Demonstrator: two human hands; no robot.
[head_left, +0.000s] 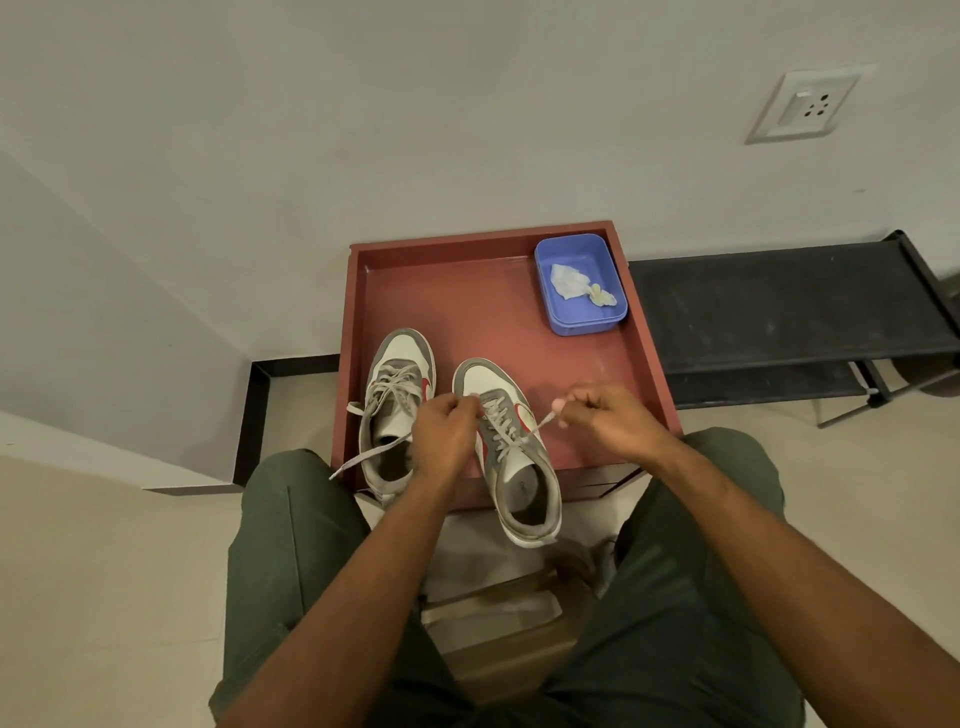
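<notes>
Two grey-and-white sneakers are sitting side by side on a red-brown tray (467, 301), toes pointing away from a seated person in green trousers. Both hands are working on the right sneaker (519, 467), which is lying at the tray's near edge with its heel hanging over. The left hand (444, 434) is curling over the lacing, its fingertips pinching the lace (543, 420) close to the toe. The right hand (608, 415), held well apart off to the right, is pinching the lace's end and holding it taut in a straight line from the eyelets. The left sneaker (395, 395) is lying just beside, its laces loose, one end trailing over the tray's edge. A blue tub (587, 325) holding crumpled scraps is sitting in the tray's far right corner. A black rack (779, 306) is standing to the right, against the wall.
</notes>
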